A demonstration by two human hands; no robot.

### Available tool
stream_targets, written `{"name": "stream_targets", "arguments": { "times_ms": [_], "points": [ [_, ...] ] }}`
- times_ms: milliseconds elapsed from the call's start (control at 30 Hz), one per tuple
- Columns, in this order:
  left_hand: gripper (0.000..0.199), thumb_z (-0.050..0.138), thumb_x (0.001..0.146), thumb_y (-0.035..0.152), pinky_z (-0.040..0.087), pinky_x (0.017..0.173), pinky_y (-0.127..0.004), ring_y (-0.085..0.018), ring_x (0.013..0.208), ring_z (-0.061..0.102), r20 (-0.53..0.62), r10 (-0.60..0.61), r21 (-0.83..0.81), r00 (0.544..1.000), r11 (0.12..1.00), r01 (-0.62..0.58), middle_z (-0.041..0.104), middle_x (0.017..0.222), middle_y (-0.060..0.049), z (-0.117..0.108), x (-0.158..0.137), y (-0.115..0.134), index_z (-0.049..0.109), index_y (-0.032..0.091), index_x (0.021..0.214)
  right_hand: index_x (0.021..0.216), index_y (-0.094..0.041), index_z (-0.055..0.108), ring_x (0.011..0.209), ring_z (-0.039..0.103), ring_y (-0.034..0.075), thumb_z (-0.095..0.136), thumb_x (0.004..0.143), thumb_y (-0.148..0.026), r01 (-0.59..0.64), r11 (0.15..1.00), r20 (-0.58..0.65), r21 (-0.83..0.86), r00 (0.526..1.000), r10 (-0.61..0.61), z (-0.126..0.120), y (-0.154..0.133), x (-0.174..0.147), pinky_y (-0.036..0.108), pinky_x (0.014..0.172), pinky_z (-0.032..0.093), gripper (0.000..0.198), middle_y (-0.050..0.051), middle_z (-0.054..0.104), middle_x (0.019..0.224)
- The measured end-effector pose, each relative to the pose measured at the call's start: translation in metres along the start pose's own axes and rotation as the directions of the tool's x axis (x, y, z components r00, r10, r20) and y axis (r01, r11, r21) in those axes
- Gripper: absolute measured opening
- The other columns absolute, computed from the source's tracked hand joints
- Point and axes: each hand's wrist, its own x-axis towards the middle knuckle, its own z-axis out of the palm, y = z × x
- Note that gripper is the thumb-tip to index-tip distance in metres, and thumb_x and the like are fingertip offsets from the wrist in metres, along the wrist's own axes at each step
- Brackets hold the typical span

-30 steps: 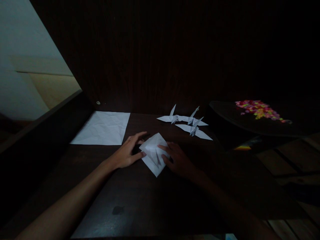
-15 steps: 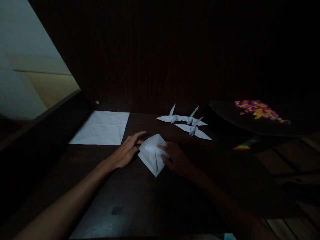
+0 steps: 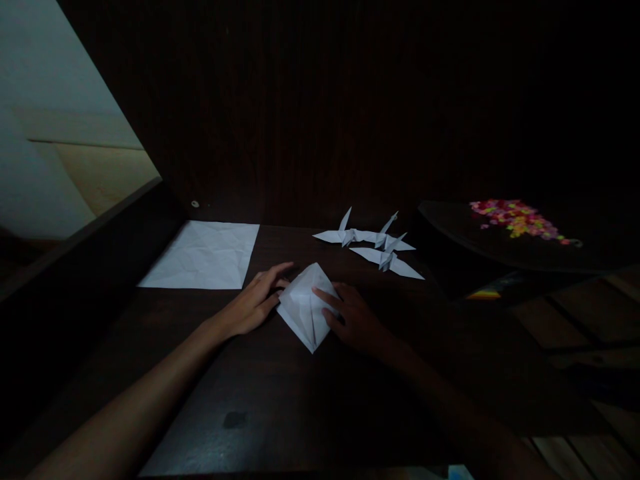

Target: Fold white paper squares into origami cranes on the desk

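A white sheet of paper (image 3: 300, 307), folded into a layered diamond, lies on the dark tabletop between my hands. At its left corner my left hand (image 3: 255, 307) rests with fingers stretched out, the fingertips at the paper's edge. My right hand (image 3: 357, 320) holds the right side, index finger and thumb over the top layer; its other fingers are partly hidden behind the edge. A crease runs down the middle of the diamond to its near point. Beyond it lie several folded paper cranes (image 3: 387, 257) with pointed wings, close together.
A flat, creased white sheet (image 3: 205, 257) lies at the back left. To the right stands a dark object (image 3: 450, 233) with a cluster of pink, red and yellow pieces (image 3: 520, 220) on it. A dark panel (image 3: 300, 113) rises behind the table, and a low ledge (image 3: 100, 247) borders the left.
The paper's upper flap has settled a little flatter, and its far point reaches slightly farther back. Both hands have stayed almost in place.
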Motion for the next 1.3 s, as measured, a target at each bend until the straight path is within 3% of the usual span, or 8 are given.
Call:
{"name": "stream_targets", "arguments": {
  "times_ms": [500, 833, 1300],
  "points": [
    [0.056, 0.042, 0.091, 0.024, 0.034, 0.1, -0.044, -0.026, 0.115, 0.051, 0.016, 0.0, 0.001, 1.0, 1.0, 0.0, 0.06, 0.12, -0.008, -0.0014, -0.0008, 0.002, 0.024, 0.023, 0.144, 0.135, -0.018, 0.046, 0.116, 0.048, 0.028, 0.045, 0.091, -0.025, -0.021, 1.0, 0.018, 0.006, 1.0, 0.021, 0.0002, 0.0006, -0.0003, 0.048, 0.098, 0.042, 0.044, 0.016, 0.05, 0.128],
    [0.058, 0.045, 0.092, 0.036, 0.033, 0.102, -0.045, -0.026, 0.118, 0.05, 0.02, -0.028, 0.001, 0.999, 1.0, 0.028, 0.059, 0.122, -0.008, -0.0001, -0.0016, 0.0024, 0.022, 0.024, 0.144, 0.135, -0.018, 0.046, 0.115, 0.049, 0.028, 0.044, 0.091, -0.025, -0.017, 0.999, 0.014, 0.027, 1.0, 0.016, -0.0025, -0.0012, 0.0005, 0.048, 0.095, 0.044, 0.044, 0.016, 0.051, 0.127],
    [0.057, 0.046, 0.091, 0.034, 0.036, 0.1, -0.045, -0.025, 0.116, 0.053, -0.013, 0.019, 0.074, 1.0, 0.997, -0.018, 0.061, 0.119, -0.01, 0.0036, -0.0001, 0.0029, 0.025, 0.022, 0.143, 0.135, -0.02, 0.046, 0.115, 0.049, 0.027, 0.046, 0.091, -0.025, -0.039, 0.999, 0.033, 0.038, 0.999, 0.038, -0.0051, -0.0018, 0.001, 0.046, 0.097, 0.043, 0.044, 0.014, 0.05, 0.129]
  ]
}}
